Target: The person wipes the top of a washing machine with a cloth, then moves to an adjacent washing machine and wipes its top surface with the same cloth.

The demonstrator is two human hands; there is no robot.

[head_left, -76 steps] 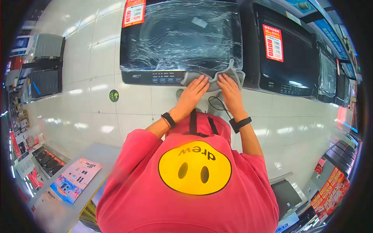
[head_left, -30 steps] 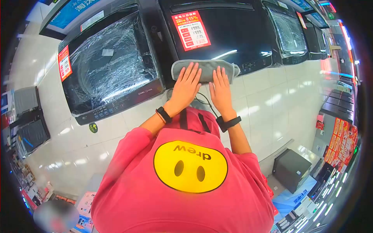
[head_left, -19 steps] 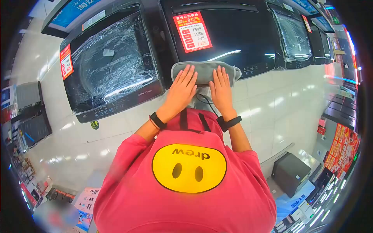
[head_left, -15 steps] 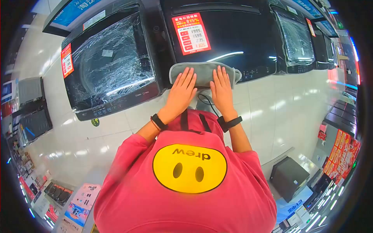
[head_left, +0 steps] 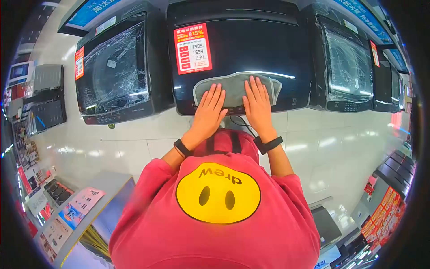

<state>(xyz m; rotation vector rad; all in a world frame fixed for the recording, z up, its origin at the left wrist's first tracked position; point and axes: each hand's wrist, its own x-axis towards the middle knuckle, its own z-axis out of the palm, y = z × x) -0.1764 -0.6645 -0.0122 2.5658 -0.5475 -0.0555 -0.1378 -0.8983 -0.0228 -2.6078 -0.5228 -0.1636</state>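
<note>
We rest left hand (head_left: 207, 115), right hand (head_left: 259, 112) on cloth (head_left: 235, 90), 8 and 4 o'clock; fingers (head_left: 216, 93) slightly apart, likely spreading pressure.

- Red label (head_left: 193, 49) on black machine (head_left: 260, 51): "15%", "1999", "1599", "239".
- Yellow patch (head_left: 217, 193) on pink top (head_left: 215, 244): "drew", upside down.
- Blue sign (head_left: 99, 6), upper left: "淘汰".

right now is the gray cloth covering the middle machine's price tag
No, the gray cloth lies below the price tag in the view, under the left hand and right hand, leaving the tag uncovered.
</note>
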